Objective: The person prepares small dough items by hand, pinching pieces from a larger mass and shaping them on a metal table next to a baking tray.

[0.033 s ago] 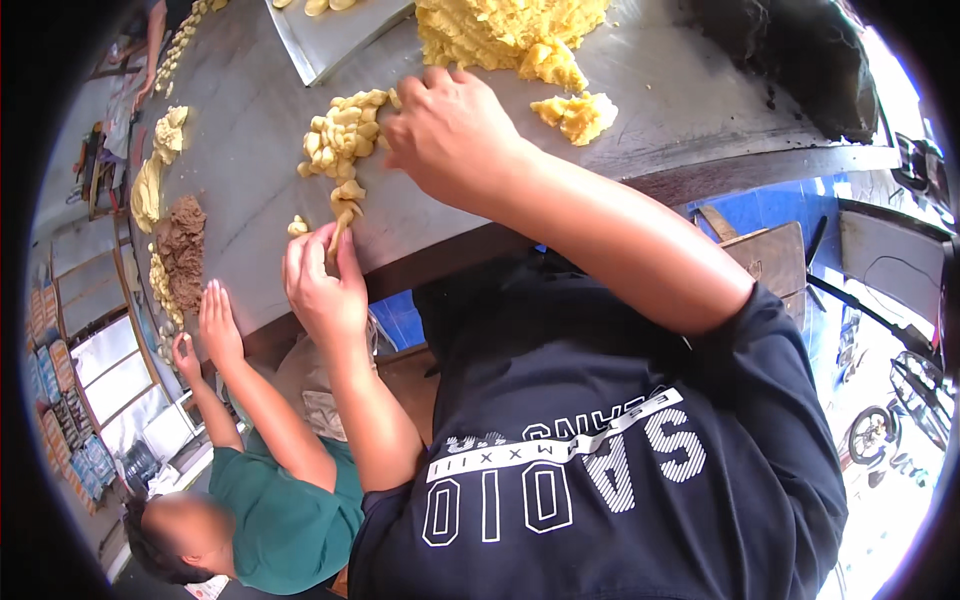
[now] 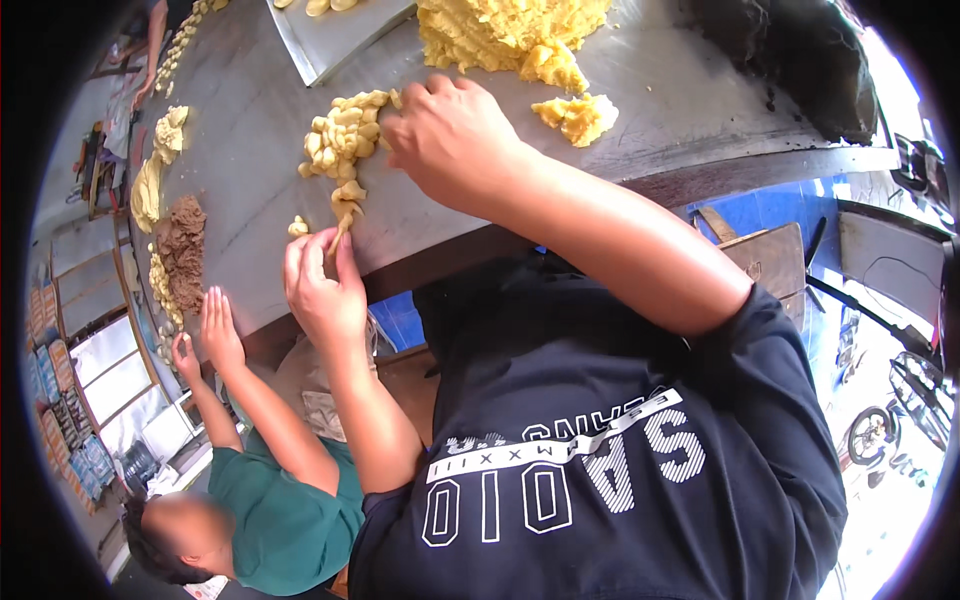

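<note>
A thin strip of pale yellow dough runs up between the thumb and fingers of my left hand, which is closed on it at the table's near edge. Its upper end meets a loose pile of small dough pieces on the metal table. Over the right side of that pile, my right hand rests with its fingers curled down. The back of the hand hides whatever its fingertips hold. Two small dough bits lie just beyond my left fingers.
A big crumbly yellow mound and a smaller lump lie beyond my right hand. A metal tray sits at the back, a black plastic bag at right. On the left, a co-worker's hands are near brown filling.
</note>
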### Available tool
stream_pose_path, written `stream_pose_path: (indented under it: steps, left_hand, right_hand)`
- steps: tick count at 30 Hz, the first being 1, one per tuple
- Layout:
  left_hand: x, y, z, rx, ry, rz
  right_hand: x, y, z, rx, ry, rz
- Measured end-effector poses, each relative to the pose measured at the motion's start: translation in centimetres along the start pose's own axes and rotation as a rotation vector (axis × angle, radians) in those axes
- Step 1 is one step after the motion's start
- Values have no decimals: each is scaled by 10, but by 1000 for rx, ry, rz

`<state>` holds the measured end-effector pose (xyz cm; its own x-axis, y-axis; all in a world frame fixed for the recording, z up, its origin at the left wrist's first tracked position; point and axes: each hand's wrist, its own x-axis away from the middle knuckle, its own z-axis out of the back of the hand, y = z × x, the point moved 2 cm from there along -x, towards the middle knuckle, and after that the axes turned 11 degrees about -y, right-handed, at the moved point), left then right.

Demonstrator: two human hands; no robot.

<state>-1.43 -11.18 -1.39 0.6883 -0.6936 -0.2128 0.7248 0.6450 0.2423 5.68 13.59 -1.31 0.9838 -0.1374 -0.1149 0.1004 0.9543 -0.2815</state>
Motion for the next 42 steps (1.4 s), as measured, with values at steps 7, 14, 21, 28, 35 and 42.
stream_pose_path:
  steps: [7, 14, 21, 28, 35, 42]
  left_hand:
    - [-12, 18, 1, 1068, -111, 269]
    - [-31, 69, -34, 1726, -406, 213]
    - [-40, 120, -41, 1788, -427, 293]
    - [-33, 116, -42, 1521, -404, 216]
    - [-27, 115, -40, 1449, -453, 212]
    - [-45, 89, -24, 747, -199, -121]
  right_hand:
    - [28, 19, 7, -194, 52, 121]
    - [113, 85, 50, -64, 234, -157]
    - [123, 59, 53, -274, 395, 96]
    - [106, 49, 35, -341, 483, 157]
    - [100, 39, 30, -418, 367, 211]
    - [86, 48, 33, -227, 300, -24]
